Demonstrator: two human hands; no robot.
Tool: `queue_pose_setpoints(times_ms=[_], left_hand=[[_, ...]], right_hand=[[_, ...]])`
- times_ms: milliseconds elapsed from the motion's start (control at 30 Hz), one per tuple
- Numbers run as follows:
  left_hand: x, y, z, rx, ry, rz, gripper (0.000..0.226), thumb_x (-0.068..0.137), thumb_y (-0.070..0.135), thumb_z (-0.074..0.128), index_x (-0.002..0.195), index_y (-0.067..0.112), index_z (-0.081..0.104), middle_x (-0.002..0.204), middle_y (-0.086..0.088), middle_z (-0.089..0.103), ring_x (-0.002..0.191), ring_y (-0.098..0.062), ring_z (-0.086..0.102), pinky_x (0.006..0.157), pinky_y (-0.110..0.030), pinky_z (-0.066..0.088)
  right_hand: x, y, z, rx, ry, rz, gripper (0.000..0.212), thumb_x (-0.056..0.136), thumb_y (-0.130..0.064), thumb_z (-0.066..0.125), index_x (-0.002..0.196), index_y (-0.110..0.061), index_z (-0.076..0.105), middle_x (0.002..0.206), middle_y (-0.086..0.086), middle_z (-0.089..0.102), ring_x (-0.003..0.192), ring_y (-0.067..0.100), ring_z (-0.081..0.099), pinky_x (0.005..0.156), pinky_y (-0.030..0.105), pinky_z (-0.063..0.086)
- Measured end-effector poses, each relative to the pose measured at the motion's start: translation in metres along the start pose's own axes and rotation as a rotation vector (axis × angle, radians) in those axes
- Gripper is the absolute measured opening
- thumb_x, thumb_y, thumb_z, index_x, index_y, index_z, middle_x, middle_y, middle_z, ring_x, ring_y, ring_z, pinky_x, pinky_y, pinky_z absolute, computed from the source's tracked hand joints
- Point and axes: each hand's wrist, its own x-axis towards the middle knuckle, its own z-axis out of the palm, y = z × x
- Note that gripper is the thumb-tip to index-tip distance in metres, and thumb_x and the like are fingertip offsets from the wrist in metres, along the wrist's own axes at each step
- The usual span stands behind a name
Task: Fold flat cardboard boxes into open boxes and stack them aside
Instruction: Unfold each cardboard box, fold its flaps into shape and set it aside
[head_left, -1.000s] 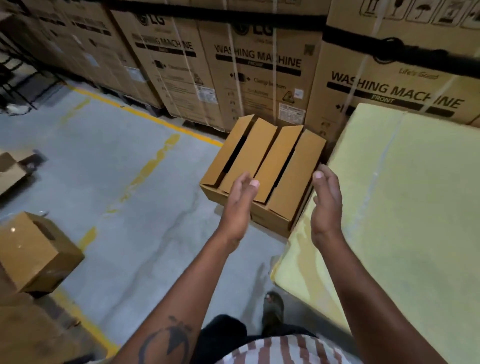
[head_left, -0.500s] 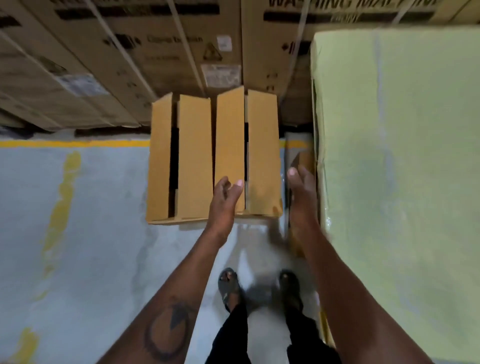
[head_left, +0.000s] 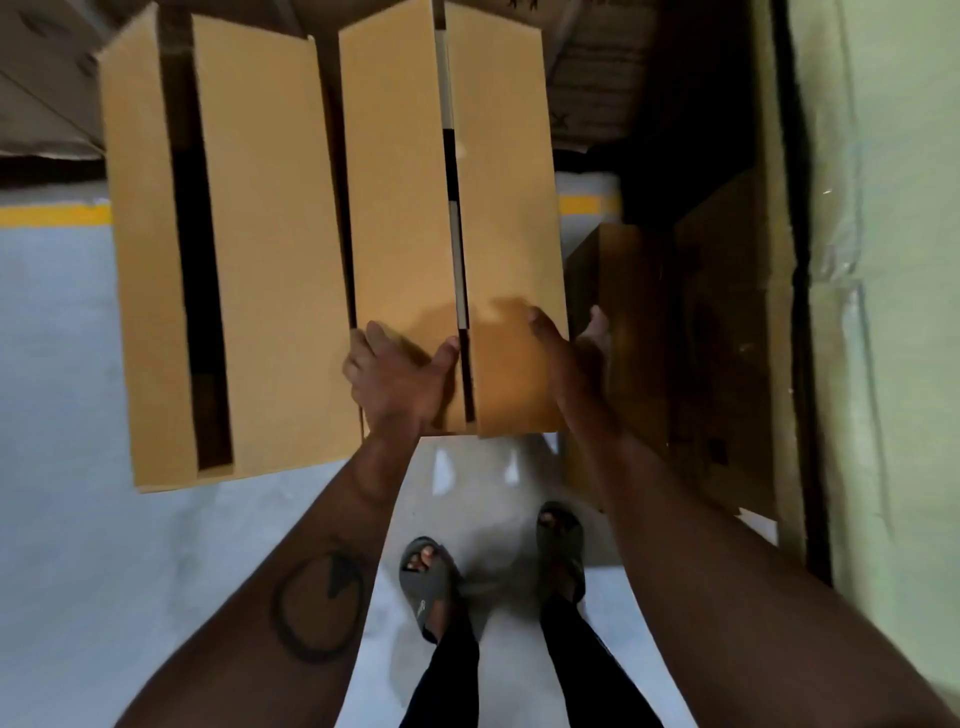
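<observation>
Both hands (head_left: 400, 382) (head_left: 563, 358) hold a folded cardboard box (head_left: 332, 234) above the floor (head_left: 67, 415).

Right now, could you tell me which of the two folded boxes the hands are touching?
The right-hand box. The left hand and right hand grip its near end, while the left-hand box beside it has no hand on it.
</observation>
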Motion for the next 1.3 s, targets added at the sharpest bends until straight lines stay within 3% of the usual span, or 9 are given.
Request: queue_pose_setpoints(times_ms=[100, 200, 300, 367, 500, 633, 767, 933, 1300], left_hand=[[0.007, -0.002, 0.012, 0.056, 0.114, -0.029, 0.123, 0.071, 0.071, 0.079, 0.159, 0.008, 0.021, 0.166, -0.013, 0.022, 0.149, -0.037, 0.022, 0.119, -0.054, 0.027], [0.013, 0.002, 0.023, 0.073, 0.192, -0.067, 0.131, 0.062, 0.068, 0.086, 0.159, 0.008, 0.022, 0.159, -0.013, 0.03, 0.144, -0.035, 0.03, 0.115, -0.051, 0.032], [0.022, 0.015, 0.025, 0.057, 0.228, -0.147, 0.11, 0.066, 0.05, 0.088, 0.152, 0.009, 0.032, 0.149, -0.014, 0.036, 0.135, -0.033, 0.036, 0.11, -0.045, 0.039], [0.03, 0.026, 0.017, 0.041, 0.186, -0.249, 0.107, 0.062, 0.047, 0.093, 0.147, 0.011, 0.037, 0.145, -0.015, 0.037, 0.131, -0.032, 0.039, 0.107, -0.043, 0.042], [0.02, 0.034, -0.018, 0.092, 0.033, -0.301, 0.125, 0.041, 0.069, 0.095, 0.137, 0.013, 0.04, 0.142, -0.014, 0.037, 0.133, -0.032, 0.041, 0.108, -0.048, 0.039], [-0.007, 0.04, -0.061, -0.12, 0.038, -0.181, 0.128, 0.036, 0.06, 0.101, 0.137, 0.01, 0.04, 0.142, -0.01, 0.034, 0.126, -0.035, 0.053, 0.106, -0.057, 0.045], [-0.053, 0.062, -0.121, -0.176, 0.056, -0.07, 0.132, 0.037, 0.063, 0.099, 0.143, 0.01, 0.04, 0.145, -0.01, 0.051, 0.132, -0.035, 0.053, 0.111, -0.056, 0.042], [-0.124, 0.09, -0.207, -0.121, 0.108, 0.02, 0.13, 0.041, 0.068, 0.096, 0.145, 0.011, 0.04, 0.144, -0.01, 0.054, 0.133, -0.037, 0.053, 0.111, -0.057, 0.041], [-0.306, 0.137, -0.378, -0.14, 0.393, 0.217, 0.119, 0.034, 0.086, 0.081, 0.124, 0.015, 0.049, 0.125, -0.006, 0.059, 0.117, -0.035, 0.059, 0.096, -0.055, 0.052]], right_hand=[[0.016, 0.02, 0.005, -0.05, -0.1, 0.067, 0.126, 0.069, -0.07, 0.079, 0.162, -0.01, 0.019, 0.164, 0.012, 0.032, 0.151, 0.027, 0.031, 0.124, 0.042, 0.027], [0.024, 0.029, 0.013, 0.047, -0.105, 0.146, 0.088, 0.072, -0.054, 0.088, 0.141, -0.01, 0.057, 0.13, 0.008, 0.065, 0.118, 0.022, 0.061, 0.108, 0.035, 0.046], [0.025, 0.026, 0.018, 0.063, -0.045, 0.083, 0.054, 0.072, -0.043, 0.091, 0.114, -0.014, 0.075, 0.11, 0.004, 0.077, 0.105, 0.021, 0.071, 0.101, 0.036, 0.054], [0.021, 0.023, 0.013, 0.004, -0.043, 0.08, 0.059, 0.068, -0.058, 0.087, 0.114, -0.023, 0.073, 0.11, -0.001, 0.076, 0.104, 0.021, 0.071, 0.098, 0.039, 0.056], [-0.008, 0.0, -0.009, -0.174, 0.017, 0.042, 0.086, 0.061, -0.086, 0.067, 0.126, -0.03, 0.064, 0.117, -0.004, 0.072, 0.106, 0.024, 0.067, 0.093, 0.037, 0.053], [-0.055, -0.031, -0.037, -0.265, 0.08, -0.002, 0.076, 0.072, -0.083, 0.066, 0.126, -0.028, 0.065, 0.118, -0.002, 0.072, 0.108, 0.028, 0.067, 0.079, 0.03, 0.041], [-0.111, -0.079, -0.075, -0.275, 0.139, -0.051, 0.078, 0.074, -0.083, 0.065, 0.122, -0.021, 0.066, 0.119, 0.005, 0.071, 0.11, 0.033, 0.066, 0.082, 0.035, 0.044], [-0.19, -0.135, -0.127, -0.295, 0.145, -0.082, 0.079, 0.08, -0.078, 0.065, 0.127, -0.015, 0.062, 0.125, 0.011, 0.068, 0.114, 0.037, 0.064, 0.081, 0.038, 0.038], [-0.353, -0.243, -0.263, -0.268, 0.164, -0.34, 0.081, 0.078, -0.086, 0.056, 0.118, -0.016, 0.066, 0.114, 0.007, 0.072, 0.103, 0.035, 0.067, 0.079, 0.038, 0.047]])
